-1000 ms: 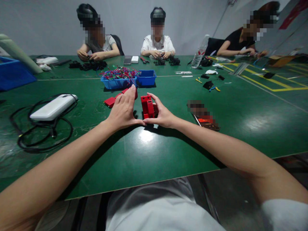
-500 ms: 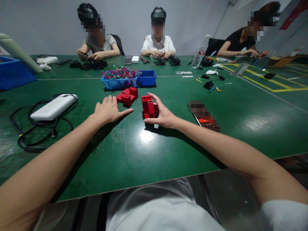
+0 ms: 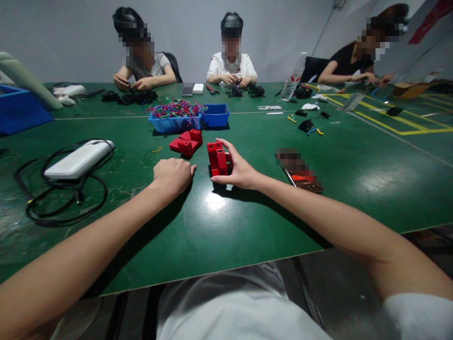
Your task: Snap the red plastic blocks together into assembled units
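Note:
My right hand [image 3: 240,170] holds a red plastic block [image 3: 216,159] upright on the table, thumb at its near edge and a finger at its top. The block has two round holes in its top and a recess in its side. To its left, my left hand [image 3: 173,174] is closed with the fingers curled under, back of the hand up and thumb pointing right. Whatever it may hold is hidden. Just beyond that hand lie red plastic parts [image 3: 186,143] with angled shapes. A small yellow loop [image 3: 157,149] rests on the table left of them.
Behind the red parts stand a blue bin [image 3: 173,123] heaped with coloured wires and a second blue bin [image 3: 216,115]. A white device [image 3: 80,159] with a black cable [image 3: 67,205] lies left, a phone [image 3: 300,174] right. Several co-workers sit across the green table [image 3: 170,255].
My left hand has gone from flat with fingers spread to closed, moving right and nearer to me. The yellow loop has come into view. My right hand still holds the red block.

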